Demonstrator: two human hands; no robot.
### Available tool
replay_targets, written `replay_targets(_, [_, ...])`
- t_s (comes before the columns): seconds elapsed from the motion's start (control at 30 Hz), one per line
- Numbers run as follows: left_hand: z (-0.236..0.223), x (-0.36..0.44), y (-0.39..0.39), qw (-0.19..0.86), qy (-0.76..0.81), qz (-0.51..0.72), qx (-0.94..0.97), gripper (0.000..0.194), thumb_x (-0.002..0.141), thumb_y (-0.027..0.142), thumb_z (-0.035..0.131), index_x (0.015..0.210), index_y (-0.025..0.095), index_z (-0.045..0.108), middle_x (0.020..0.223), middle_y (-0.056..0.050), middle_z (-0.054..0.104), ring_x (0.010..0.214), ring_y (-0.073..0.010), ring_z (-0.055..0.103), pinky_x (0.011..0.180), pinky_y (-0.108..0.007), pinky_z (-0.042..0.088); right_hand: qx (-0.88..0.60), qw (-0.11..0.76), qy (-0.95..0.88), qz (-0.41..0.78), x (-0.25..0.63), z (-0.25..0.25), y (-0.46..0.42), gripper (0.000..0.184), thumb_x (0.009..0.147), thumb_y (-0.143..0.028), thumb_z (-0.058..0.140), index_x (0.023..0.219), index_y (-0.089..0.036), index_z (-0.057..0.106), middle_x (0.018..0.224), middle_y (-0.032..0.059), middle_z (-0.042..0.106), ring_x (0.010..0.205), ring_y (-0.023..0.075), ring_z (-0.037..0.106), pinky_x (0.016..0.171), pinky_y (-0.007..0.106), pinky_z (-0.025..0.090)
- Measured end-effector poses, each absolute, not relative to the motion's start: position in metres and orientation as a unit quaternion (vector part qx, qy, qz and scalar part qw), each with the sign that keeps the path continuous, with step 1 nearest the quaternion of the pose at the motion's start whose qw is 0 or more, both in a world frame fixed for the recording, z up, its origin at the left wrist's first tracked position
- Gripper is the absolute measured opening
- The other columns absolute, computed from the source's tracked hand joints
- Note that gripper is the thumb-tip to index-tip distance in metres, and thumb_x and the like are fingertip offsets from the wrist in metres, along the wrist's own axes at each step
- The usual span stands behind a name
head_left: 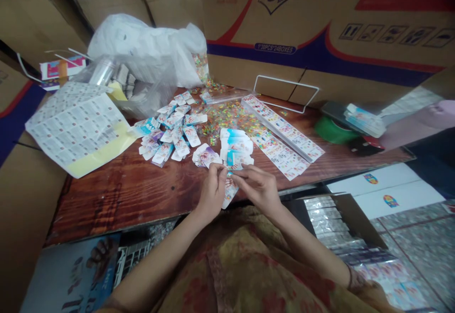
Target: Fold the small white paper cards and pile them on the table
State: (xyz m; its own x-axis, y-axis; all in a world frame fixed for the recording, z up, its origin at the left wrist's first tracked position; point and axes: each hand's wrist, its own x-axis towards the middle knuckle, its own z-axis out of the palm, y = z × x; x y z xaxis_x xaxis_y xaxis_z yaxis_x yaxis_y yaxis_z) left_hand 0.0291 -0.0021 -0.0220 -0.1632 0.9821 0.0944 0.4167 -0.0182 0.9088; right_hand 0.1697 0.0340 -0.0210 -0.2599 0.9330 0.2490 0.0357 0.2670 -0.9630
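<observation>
Both my hands meet at the front edge of the wooden table (149,194). Between them hangs a small printed carton (230,192), white and blue with coloured pictures. My left hand (213,187) pinches its upper left side, with thumb and fingers closed. From the right, the fingertips of my right hand (261,187) close on its top edge. Just beyond my fingers lies a stack of flat blue-and-white cartons (236,144). A few purple-and-white cartons (205,155) rest to its left. Farther left is a loose heap of small cartons (177,130).
Small colourful pieces (227,116) are scattered behind the cartons. Printed strips (284,137) lie to the right, near a green tape roll (332,130). A sticker sheet (81,128) and a white plastic bag (149,50) are at left. A large cardboard box (320,57) stands behind.
</observation>
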Motion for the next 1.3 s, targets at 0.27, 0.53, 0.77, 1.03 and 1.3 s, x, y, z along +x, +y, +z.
replay_targets(0.27, [-0.022,0.031,-0.004,0.299,0.623,0.426,0.584,0.013,0.095,0.031,0.035,0.098,0.021,0.042,0.084,-0.003,0.062,0.077,-0.0159,0.062,0.068,-0.027,0.042,-0.428,0.488,-0.466,0.601,0.164,-0.028,0.037,0.015,0.063,-0.034,0.080,0.069,-0.023,0.073,0.071,-0.0001,0.070,0.066,0.0156,0.059,0.069,0.032,0.049])
replay_targets(0.53, [-0.025,0.030,-0.002,0.299,0.617,0.430,0.587,0.015,0.094,0.030,0.035,0.101,0.020,0.044,0.088,-0.004,0.063,0.082,-0.0167,0.063,0.070,-0.027,0.043,-0.383,0.482,-0.541,0.573,0.169,-0.023,0.037,0.016,0.070,-0.037,0.076,0.069,-0.022,0.072,0.068,0.0008,0.063,0.067,0.0155,0.055,0.067,0.031,0.045])
replay_targets(0.77, [-0.021,0.022,0.002,0.305,0.622,0.410,0.594,0.020,0.095,0.031,0.034,0.099,0.020,0.051,0.083,-0.001,0.062,0.074,-0.0142,0.059,0.070,-0.025,0.042,-0.301,0.407,-0.704,0.498,0.176,-0.028,0.040,0.025,0.091,-0.038,0.052,0.100,-0.024,0.071,0.089,0.0058,0.065,0.083,0.0194,0.061,0.077,0.034,0.048])
replay_targets(1.03, [0.008,-0.066,0.080,0.080,0.680,0.475,0.553,0.025,0.094,0.033,0.034,0.107,0.019,0.051,0.089,-0.007,0.059,0.086,-0.0199,0.057,0.080,-0.033,0.044,-0.464,0.241,-0.847,0.096,0.184,-0.063,0.087,0.050,0.082,-0.038,0.064,0.126,-0.018,0.056,0.116,0.0163,0.055,0.109,0.0350,0.047,0.095,0.052,0.039])
replay_targets(1.3, [0.010,-0.056,0.065,-0.046,0.705,0.322,0.630,0.035,0.087,0.034,0.050,0.118,0.015,0.054,0.112,-0.016,0.053,0.112,-0.0330,0.047,0.096,-0.049,0.036,-0.464,0.252,-0.847,0.053,0.183,-0.069,0.088,0.038,0.082,-0.037,0.065,0.115,-0.017,0.064,0.105,0.0148,0.057,0.099,0.0306,0.049,0.089,0.046,0.044])
